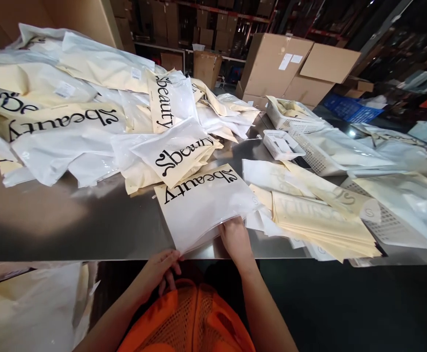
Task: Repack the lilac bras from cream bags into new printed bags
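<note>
bare hands (164,264) (235,239) touch a smooth, milky, rectangular plastic bag (206,208).

Passage over tabletop (89,227) left of held bag (206,208), heaped bags (89,139) behind

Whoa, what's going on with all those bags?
Someone in an orange vest is handling one bag at the near edge of a table. The left hand pinches its near left corner; the right hand is at its near edge, fingertips hidden. A big heap of bags lies to the left, a flat stack to the right.
</note>
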`<control>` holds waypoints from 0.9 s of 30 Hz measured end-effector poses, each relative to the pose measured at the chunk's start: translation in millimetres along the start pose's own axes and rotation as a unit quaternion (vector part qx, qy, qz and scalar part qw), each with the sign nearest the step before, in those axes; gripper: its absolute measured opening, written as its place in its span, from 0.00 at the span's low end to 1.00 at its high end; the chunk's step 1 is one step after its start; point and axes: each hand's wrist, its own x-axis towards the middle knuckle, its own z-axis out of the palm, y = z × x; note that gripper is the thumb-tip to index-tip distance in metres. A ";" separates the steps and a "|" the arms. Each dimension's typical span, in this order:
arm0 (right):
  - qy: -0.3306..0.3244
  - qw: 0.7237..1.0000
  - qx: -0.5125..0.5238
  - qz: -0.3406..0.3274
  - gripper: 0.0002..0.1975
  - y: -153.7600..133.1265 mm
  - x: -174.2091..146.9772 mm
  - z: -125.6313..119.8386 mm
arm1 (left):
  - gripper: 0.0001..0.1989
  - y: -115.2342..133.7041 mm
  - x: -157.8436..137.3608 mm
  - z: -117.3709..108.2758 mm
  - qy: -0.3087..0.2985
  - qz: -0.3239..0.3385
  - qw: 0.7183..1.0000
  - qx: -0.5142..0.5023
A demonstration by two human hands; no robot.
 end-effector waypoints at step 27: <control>0.083 0.883 0.391 0.247 0.17 16.4 -73.0 1.7 | 0.30 -1.4 37.0 154.9 -0.086 0.072 0.965 -0.235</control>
